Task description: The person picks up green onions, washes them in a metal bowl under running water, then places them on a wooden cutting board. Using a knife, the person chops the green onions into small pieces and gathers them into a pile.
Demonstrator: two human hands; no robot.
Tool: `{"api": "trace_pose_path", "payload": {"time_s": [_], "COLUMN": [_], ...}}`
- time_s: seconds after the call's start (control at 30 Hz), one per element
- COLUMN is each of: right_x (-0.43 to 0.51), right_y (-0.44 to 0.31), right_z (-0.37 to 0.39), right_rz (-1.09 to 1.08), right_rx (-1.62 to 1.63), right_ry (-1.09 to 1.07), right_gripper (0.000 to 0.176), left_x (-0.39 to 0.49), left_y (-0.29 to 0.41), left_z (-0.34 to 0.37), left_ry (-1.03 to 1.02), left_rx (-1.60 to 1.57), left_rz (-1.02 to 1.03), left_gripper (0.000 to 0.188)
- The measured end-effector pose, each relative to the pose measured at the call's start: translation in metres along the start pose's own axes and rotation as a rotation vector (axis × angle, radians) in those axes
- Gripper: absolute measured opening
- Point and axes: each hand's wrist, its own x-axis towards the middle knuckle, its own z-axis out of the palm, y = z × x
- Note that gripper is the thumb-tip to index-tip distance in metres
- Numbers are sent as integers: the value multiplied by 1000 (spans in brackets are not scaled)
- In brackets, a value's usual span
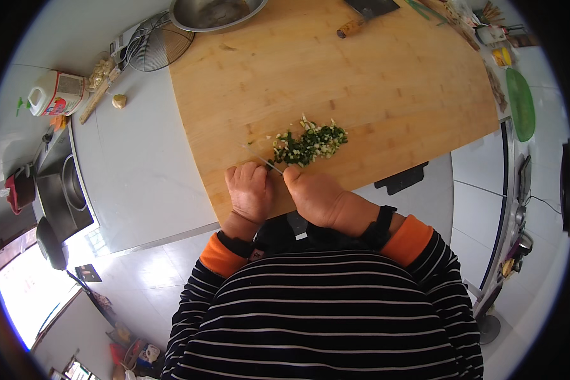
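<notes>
Near the front edge of a large wooden board (247,80) lies a pile of chopped scallion greens (311,142), with dark green and pale pieces mixed. My right hand (316,197) grips a knife whose handle is hidden in the fist. The knife blade (262,159), seen almost edge-on, points up and left between my hands. My left hand (248,187) rests on the board left of the blade, its fingers curled down. A dark green bit shows at its fingertips, beside the blade; whatever lies under the fingers is hidden.
Along the board's far side are a metal bowl (183,24) and a cleaver (368,9) with a wooden handle. A wire skimmer (156,45) overlaps the far left corner. On the left counter (147,166) sit a plastic jug (61,95) and a small pale bulb (119,101), with a sink (59,204) beyond.
</notes>
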Motion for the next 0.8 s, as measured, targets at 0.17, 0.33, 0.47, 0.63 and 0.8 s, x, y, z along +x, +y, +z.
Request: {"api": "trace_pose_path", "payload": {"time_s": [0.17, 0.33, 0.47, 0.63, 0.8], "right_x": [7, 20, 15, 4, 7], "right_y": [-4, -6, -4, 0, -5], "right_z": [-1, 1, 6, 6, 1], "right_rz": [-22, -46, 31, -27, -35], "right_rx": [-2, 29, 128, 76, 76], "right_ry": [-41, 0, 126, 58, -16], "right_gripper": [14, 19, 20, 18, 19], "left_x": [-1, 3, 3, 1, -2], "left_y": [-2, -2, -1, -2, -5], "left_z": [0, -4, -6, -3, -3], "left_ry": [31, 48, 30, 30, 50], "left_rx": [-54, -50, -60, -76, -96], "left_rz": [-1, 42, 35, -20, -9], "left_gripper": [17, 10, 15, 12, 10]}}
